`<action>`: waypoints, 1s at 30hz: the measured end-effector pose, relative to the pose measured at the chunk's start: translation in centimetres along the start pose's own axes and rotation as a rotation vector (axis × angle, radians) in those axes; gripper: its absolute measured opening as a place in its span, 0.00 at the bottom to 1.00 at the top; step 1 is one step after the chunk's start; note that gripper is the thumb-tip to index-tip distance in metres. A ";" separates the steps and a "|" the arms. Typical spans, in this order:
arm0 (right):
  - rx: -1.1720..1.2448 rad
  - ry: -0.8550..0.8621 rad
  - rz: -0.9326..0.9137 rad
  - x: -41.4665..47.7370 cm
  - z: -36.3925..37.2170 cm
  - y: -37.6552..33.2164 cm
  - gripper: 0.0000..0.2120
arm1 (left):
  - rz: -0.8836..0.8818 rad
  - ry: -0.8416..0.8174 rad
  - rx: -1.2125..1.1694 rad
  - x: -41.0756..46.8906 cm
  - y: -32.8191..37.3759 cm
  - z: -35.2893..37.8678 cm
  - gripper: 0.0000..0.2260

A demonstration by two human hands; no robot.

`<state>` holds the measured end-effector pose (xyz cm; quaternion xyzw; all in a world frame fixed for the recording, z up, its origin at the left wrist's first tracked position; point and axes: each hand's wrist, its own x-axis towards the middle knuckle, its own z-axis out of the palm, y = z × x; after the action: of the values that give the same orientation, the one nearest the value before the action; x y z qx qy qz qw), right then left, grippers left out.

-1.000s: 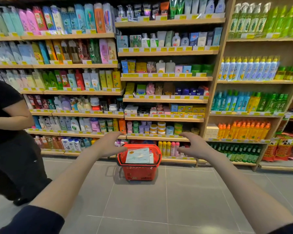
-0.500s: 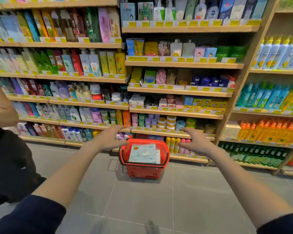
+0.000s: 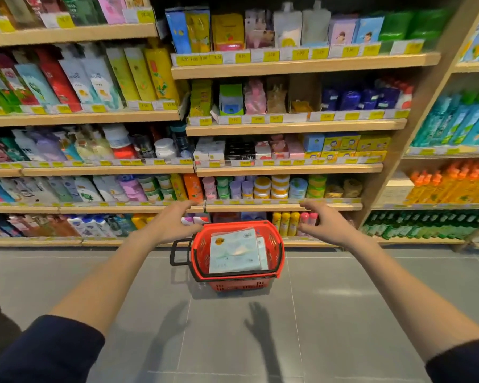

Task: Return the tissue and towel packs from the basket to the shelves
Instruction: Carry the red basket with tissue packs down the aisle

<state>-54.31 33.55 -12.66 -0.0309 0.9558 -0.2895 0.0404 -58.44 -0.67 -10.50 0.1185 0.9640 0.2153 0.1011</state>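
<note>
A red plastic basket point(image 3: 275, 246) with black handles stands on the grey tiled floor in front of the shelves. Inside it lies a pale white-and-teal tissue pack point(image 3: 234, 251), with another pack's edge showing at its right. My left hand point(image 3: 169, 222) hovers above and left of the basket, fingers apart and empty. To the right of the basket my right hand point(image 3: 325, 221) is also spread, holding nothing. Neither hand touches the basket.
Wooden shelves point(image 3: 288, 168) packed with bottles, jars and boxed goods fill the wall ahead. A second shelf unit point(image 3: 454, 153) with green, blue and orange bottles stands at the right. Grey floor tiles point(image 3: 233, 327) lie between me and the basket.
The view has moved closer to the shelves and basket. Both hands stay spread either side of the basket. The person in black at the left has almost dropped out of view.
</note>
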 end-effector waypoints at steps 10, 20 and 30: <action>0.023 -0.122 0.023 16.7 3.8 8.0 0.29 | -0.091 -0.112 -0.028 16.3 -4.5 5.4 0.31; 0.073 -0.288 0.118 27.3 11.1 17.5 0.31 | -0.297 -0.284 -0.069 25.8 -13.1 14.7 0.34; 0.209 -0.334 0.254 32.6 27.0 28.4 0.37 | -0.428 -0.419 -0.045 32.5 -26.6 29.0 0.37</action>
<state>-85.20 39.56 -52.72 0.0465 0.8969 -0.3706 0.2369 -87.19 -3.85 -52.58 -0.0477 0.9202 0.1813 0.3435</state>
